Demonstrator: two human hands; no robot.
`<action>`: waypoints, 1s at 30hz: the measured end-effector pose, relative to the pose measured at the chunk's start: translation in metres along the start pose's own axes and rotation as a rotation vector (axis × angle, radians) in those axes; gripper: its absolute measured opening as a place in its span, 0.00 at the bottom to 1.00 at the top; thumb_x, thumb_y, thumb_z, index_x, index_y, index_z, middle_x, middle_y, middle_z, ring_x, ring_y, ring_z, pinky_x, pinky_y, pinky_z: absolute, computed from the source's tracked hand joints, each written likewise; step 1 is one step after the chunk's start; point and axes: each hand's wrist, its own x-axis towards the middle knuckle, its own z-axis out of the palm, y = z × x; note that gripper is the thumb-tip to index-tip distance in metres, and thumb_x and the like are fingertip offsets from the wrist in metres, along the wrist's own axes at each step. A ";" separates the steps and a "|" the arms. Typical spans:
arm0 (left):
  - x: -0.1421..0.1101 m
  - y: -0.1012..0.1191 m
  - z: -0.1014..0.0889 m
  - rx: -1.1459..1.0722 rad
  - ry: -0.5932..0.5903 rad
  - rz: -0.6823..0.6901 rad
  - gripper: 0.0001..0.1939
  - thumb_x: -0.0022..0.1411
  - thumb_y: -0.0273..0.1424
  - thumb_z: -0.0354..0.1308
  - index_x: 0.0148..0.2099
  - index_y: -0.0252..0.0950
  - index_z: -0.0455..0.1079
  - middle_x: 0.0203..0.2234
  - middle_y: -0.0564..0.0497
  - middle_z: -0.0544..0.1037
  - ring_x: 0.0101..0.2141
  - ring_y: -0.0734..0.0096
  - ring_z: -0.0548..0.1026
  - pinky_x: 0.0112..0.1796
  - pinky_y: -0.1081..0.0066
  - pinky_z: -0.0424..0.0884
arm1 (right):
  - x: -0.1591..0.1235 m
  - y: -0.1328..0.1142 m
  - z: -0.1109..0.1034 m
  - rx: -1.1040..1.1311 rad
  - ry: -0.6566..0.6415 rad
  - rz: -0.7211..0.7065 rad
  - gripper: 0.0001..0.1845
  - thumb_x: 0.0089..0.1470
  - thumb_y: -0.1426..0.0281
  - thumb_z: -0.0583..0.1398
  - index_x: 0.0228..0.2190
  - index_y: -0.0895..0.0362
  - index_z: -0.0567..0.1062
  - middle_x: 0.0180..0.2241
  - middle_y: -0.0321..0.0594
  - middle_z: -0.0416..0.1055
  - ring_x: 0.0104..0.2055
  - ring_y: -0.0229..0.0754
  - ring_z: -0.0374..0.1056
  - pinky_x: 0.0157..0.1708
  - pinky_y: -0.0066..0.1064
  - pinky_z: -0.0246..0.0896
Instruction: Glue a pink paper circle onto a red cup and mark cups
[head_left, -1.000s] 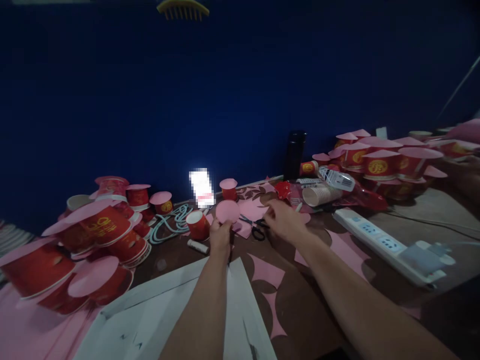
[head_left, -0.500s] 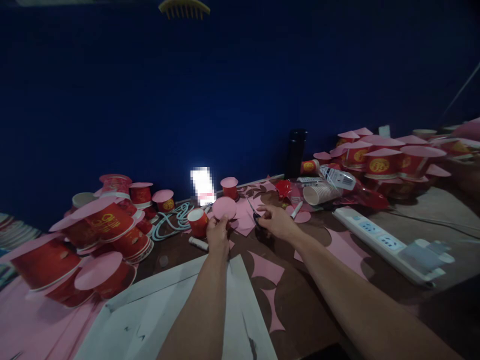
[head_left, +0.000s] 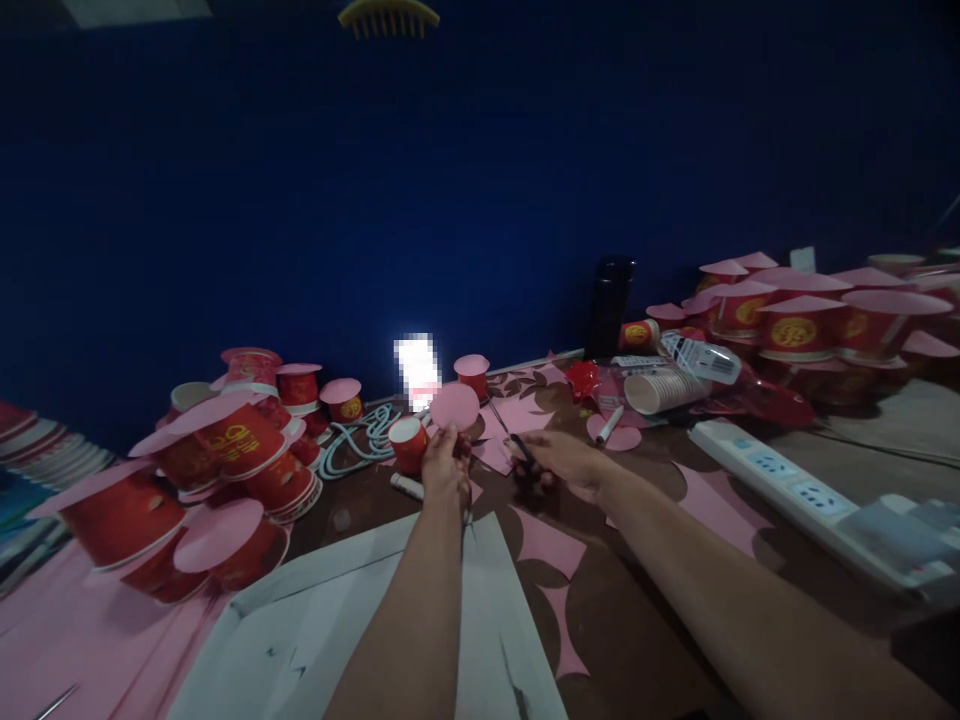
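My left hand (head_left: 445, 468) is closed around the edge of a round pink paper disc (head_left: 454, 406) and holds it upright over the brown table (head_left: 652, 540). My right hand (head_left: 564, 462) grips a pair of black-handled scissors (head_left: 517, 446), blades pointing up and left toward the disc. A red paper cup (head_left: 409, 442) stands just left of the left hand. Pink paper scraps (head_left: 551, 545) lie under and around both hands.
Piles of red cups with pink paper lids sit at the left (head_left: 217, 470) and at the far right (head_left: 795, 320). A white power strip (head_left: 780, 480) lies at right, a coiled pale cable (head_left: 360, 436) at centre-left, a black bottle (head_left: 611, 305) behind, white board (head_left: 360, 640) near me.
My right hand took the scissors off the table and lifted them toward the disc. The left hand kept holding the disc. The view shifted slightly left.
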 end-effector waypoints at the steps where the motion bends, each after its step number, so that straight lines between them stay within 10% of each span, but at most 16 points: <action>1: -0.001 0.000 0.000 -0.001 -0.007 0.004 0.15 0.41 0.28 0.69 0.32 0.34 0.68 0.21 0.57 0.71 0.23 0.81 0.70 0.27 0.79 0.67 | -0.001 -0.001 -0.001 -0.052 0.007 0.008 0.18 0.43 0.59 0.67 0.33 0.58 0.74 0.25 0.35 0.70 0.22 0.29 0.59 0.16 0.18 0.41; 9: -0.002 -0.003 0.000 0.063 -0.093 0.088 0.18 0.37 0.33 0.70 0.29 0.34 0.68 0.24 0.56 0.73 0.24 0.82 0.69 0.27 0.78 0.64 | -0.004 -0.001 0.011 -0.155 -0.044 -0.016 0.26 0.39 0.56 0.69 0.39 0.57 0.76 0.24 0.33 0.69 0.23 0.30 0.60 0.19 0.21 0.46; 18: 0.004 -0.005 -0.005 0.047 0.070 0.116 0.13 0.42 0.32 0.66 0.31 0.35 0.68 0.22 0.58 0.70 0.23 0.82 0.69 0.28 0.78 0.64 | -0.001 0.003 0.007 -0.214 0.005 -0.008 0.24 0.38 0.60 0.70 0.37 0.59 0.77 0.25 0.34 0.71 0.25 0.31 0.63 0.23 0.21 0.54; 30: 0.006 -0.015 -0.009 0.250 -0.109 0.167 0.17 0.45 0.39 0.66 0.34 0.33 0.72 0.23 0.53 0.75 0.24 0.77 0.71 0.27 0.75 0.65 | 0.013 0.018 0.006 -0.188 0.053 -0.131 0.22 0.40 0.61 0.69 0.38 0.58 0.77 0.23 0.34 0.72 0.23 0.32 0.63 0.22 0.22 0.58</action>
